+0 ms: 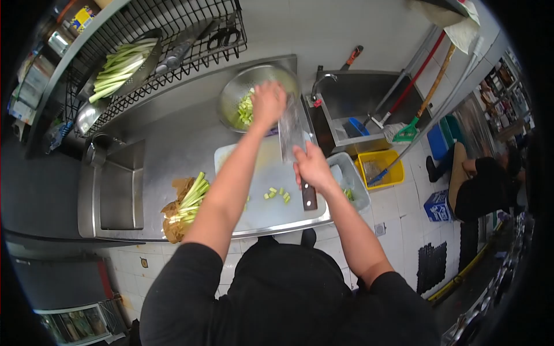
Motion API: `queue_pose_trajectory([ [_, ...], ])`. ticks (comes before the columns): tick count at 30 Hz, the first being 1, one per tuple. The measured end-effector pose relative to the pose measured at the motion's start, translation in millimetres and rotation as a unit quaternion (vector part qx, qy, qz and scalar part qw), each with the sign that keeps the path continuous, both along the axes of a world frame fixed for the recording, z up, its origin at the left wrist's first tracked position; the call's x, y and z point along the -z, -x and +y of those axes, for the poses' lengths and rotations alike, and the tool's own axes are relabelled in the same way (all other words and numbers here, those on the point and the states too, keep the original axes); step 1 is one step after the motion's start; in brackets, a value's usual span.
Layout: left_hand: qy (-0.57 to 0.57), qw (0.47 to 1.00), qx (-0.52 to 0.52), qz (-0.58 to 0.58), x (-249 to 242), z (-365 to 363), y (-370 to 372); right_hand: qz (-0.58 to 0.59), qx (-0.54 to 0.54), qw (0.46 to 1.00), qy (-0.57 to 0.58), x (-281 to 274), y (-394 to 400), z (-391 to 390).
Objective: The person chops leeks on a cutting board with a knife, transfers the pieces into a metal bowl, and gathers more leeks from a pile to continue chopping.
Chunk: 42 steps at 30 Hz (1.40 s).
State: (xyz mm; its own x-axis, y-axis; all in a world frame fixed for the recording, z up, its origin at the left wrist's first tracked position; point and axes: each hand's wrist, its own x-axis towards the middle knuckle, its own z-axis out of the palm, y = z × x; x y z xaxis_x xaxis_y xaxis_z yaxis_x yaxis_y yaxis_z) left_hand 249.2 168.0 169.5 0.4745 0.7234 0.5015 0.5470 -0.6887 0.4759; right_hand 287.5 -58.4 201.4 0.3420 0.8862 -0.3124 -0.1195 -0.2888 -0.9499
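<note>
My right hand (314, 164) is wrapped round the dark handle of a cleaver (292, 134), whose wide blade points away from me beside the bowl. Over the right part of a metal bowl (229, 95) is my left hand (269, 102); its fingers are blurred, and what they hold, if anything, is unclear. Chopped green pieces (245, 109) lie in the bowl. Several more cut pieces (279, 194) rest on the white cutting board (259, 215). Left of the board, long green stalks (193, 199) lie on brown paper (173, 228).
A metal sink (122, 193) is at the left, another (369, 92) at the back right. A grey bin (359, 193) and a yellow bucket (392, 173) stand right of the counter. A wire rack (190, 34) holds a colander of stalks. Another person (485, 187) sits far right.
</note>
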Motion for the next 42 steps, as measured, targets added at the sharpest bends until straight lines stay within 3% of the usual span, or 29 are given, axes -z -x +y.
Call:
queue_pose_trajectory([
  [2,0.12,0.988,-0.055,0.086,-2,36,3,0.007,0.009,1.0,0.029,0,-4,-5],
  [5,0.053,0.993,-0.054,0.096,0,37,25,-0.05,-0.006,0.999,0.015,28,-8,-46],
  [6,-0.027,0.998,-0.021,0.048,10,28,35,-0.059,-0.011,0.998,0.021,45,-10,-65],
  [8,0.134,0.983,0.12,-0.047,24,-12,63,-0.07,-0.026,0.996,0.049,89,-12,-105],
  [10,0.185,0.969,0.163,-0.009,50,-66,94,-0.073,-0.038,0.994,0.075,117,-8,-142],
  [11,0.261,0.951,0.152,0.073,68,-90,112,-0.033,-0.042,0.993,0.104,124,-6,-157],
  [13,0.241,0.942,0.054,0.229,96,-145,140,0.008,-0.047,0.99,0.135,137,0,-173],
  [16,0.339,0.905,0.018,0.257,102,-194,150,0.046,-0.077,0.983,0.161,147,7,-178],
  [23,0.286,0.953,-0.023,0.096,135,-223,129,0.004,-0.165,0.977,0.131,164,23,-145],
  [28,0.247,0.968,-0.033,0.019,142,-213,133,0.005,-0.183,0.978,0.099,139,23,-133],
  [30,0.239,0.97,-0.031,-0.018,132,-194,128,-0.031,-0.164,0.982,0.089,123,24,-123],
  [32,0.161,0.987,0.011,-0.017,98,-164,116,-0.043,-0.141,0.987,0.059,104,21,-105],
  [37,0.055,0.998,0.027,-0.008,14,-40,62,-0.059,-0.088,0.994,0.04,30,7,-54],
  [41,0.132,0.99,-0.033,0.031,-22,23,67,-0.127,-0.101,0.985,0.05,39,0,-53],
  [42,0.119,0.993,-0.018,0.0,-36,23,78,-0.201,-0.106,0.973,0.022,61,1,-59],
])
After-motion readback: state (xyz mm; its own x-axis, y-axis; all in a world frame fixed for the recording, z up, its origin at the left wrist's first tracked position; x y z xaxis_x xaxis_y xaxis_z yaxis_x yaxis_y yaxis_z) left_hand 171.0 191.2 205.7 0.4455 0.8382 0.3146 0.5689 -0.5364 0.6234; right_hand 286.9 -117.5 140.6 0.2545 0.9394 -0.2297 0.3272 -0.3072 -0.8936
